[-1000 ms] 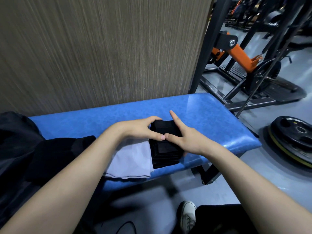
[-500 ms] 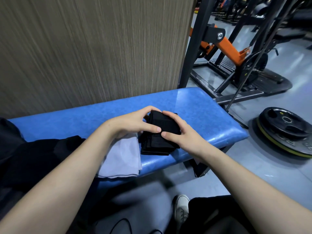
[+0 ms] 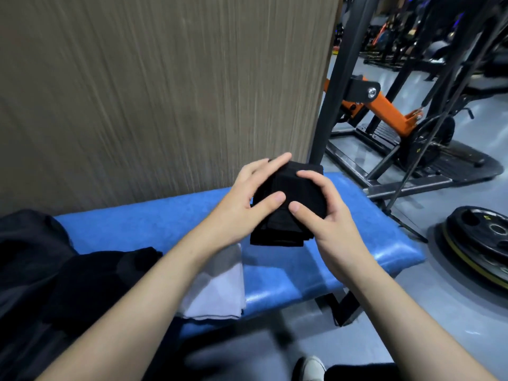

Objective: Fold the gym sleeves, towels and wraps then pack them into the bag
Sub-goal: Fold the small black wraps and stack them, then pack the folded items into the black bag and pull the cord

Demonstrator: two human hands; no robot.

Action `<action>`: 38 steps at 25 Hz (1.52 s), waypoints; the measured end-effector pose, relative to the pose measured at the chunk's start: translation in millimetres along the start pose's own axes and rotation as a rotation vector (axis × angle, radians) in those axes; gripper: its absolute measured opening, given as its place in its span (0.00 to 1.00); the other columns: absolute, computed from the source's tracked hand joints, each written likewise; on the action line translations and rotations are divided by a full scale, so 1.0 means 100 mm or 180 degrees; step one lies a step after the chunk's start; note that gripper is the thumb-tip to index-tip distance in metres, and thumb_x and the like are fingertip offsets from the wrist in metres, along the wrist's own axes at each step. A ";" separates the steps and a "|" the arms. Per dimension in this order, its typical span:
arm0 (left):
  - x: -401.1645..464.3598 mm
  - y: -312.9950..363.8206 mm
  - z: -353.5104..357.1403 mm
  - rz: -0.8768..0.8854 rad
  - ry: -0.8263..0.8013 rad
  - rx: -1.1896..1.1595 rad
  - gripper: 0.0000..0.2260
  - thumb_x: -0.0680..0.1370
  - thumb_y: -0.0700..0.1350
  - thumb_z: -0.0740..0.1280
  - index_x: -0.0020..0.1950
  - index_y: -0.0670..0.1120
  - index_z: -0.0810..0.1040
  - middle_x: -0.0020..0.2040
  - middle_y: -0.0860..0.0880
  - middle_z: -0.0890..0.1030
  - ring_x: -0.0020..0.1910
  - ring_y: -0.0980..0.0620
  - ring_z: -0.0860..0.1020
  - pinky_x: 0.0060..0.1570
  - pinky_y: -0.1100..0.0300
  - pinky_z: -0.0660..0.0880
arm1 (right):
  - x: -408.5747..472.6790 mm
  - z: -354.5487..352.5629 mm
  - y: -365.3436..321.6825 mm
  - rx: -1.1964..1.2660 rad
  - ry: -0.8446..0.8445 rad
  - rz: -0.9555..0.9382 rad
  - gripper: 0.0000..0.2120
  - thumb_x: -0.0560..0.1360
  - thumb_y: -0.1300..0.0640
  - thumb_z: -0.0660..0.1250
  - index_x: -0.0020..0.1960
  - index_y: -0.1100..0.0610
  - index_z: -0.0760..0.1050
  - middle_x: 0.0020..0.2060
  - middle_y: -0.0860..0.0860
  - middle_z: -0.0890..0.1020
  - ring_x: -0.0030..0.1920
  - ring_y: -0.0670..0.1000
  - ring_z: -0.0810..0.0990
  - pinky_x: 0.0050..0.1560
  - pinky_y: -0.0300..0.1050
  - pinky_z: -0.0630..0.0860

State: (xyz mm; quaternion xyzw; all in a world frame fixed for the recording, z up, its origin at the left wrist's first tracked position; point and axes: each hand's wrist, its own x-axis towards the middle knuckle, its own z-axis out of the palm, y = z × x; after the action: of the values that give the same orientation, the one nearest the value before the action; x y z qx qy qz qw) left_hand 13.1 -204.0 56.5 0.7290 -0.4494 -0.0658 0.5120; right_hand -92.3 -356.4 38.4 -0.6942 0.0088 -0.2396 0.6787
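Note:
A stack of folded black sleeves and wraps (image 3: 286, 226) is held above the blue padded bench (image 3: 343, 259). My left hand (image 3: 247, 199) grips its left side, fingers over the top and thumb on the front. My right hand (image 3: 327, 213) grips its right side the same way. A folded white towel (image 3: 217, 287) lies on the bench under my left forearm. More black cloth (image 3: 104, 279) lies to the left of the towel. A dark bag (image 3: 24, 259) sits at the bench's left end, partly out of view.
A wood-grain wall panel (image 3: 165, 86) stands right behind the bench. A black and orange weight machine (image 3: 384, 114) rises to the right. Black weight plates (image 3: 483, 243) lie on the grey floor. My white shoe (image 3: 310, 369) shows below the bench.
Both hands have closed on the black stack and lifted it off the bench, up and slightly right. The towel stays where it was. The view has tilted.

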 end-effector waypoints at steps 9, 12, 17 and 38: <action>-1.09 0.27 -0.75 -0.0457 0.0827 0.0011 0.25 0.78 0.52 0.68 0.72 0.67 0.65 0.76 0.58 0.56 0.75 0.67 0.56 0.73 0.63 0.60 | -0.16 1.04 -0.44 0.0291 -0.0673 -0.0081 0.21 0.75 0.68 0.68 0.64 0.50 0.76 0.56 0.48 0.83 0.57 0.48 0.82 0.51 0.36 0.79; -1.53 0.39 -1.09 -0.0437 0.1309 0.0138 0.26 0.77 0.53 0.68 0.73 0.66 0.65 0.75 0.56 0.57 0.74 0.65 0.59 0.69 0.71 0.61 | -0.22 1.58 -0.64 0.0451 -0.1045 -0.0084 0.21 0.75 0.68 0.68 0.64 0.50 0.76 0.56 0.48 0.83 0.57 0.49 0.82 0.51 0.37 0.79; -2.19 0.52 -1.60 -0.0465 0.1989 0.0208 0.24 0.76 0.48 0.71 0.71 0.60 0.71 0.75 0.56 0.59 0.72 0.64 0.63 0.68 0.70 0.63 | -0.37 2.38 -0.85 0.0206 -0.1527 -0.0342 0.21 0.76 0.66 0.69 0.64 0.48 0.76 0.58 0.42 0.82 0.60 0.43 0.79 0.56 0.35 0.76; -3.62 0.10 -2.09 -0.0821 0.2773 -0.0419 0.10 0.74 0.44 0.70 0.51 0.59 0.80 0.71 0.60 0.70 0.69 0.65 0.68 0.66 0.61 0.63 | -0.95 3.58 -0.42 0.0264 -0.2815 0.0812 0.17 0.81 0.52 0.64 0.68 0.39 0.73 0.63 0.47 0.81 0.63 0.57 0.79 0.67 0.63 0.73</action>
State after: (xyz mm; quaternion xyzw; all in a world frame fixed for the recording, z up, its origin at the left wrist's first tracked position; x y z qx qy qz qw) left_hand -89.0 200.8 30.1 0.7047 -0.0926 0.1553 0.6861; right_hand -66.2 15.2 60.6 -0.6954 -0.2058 0.1648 0.6685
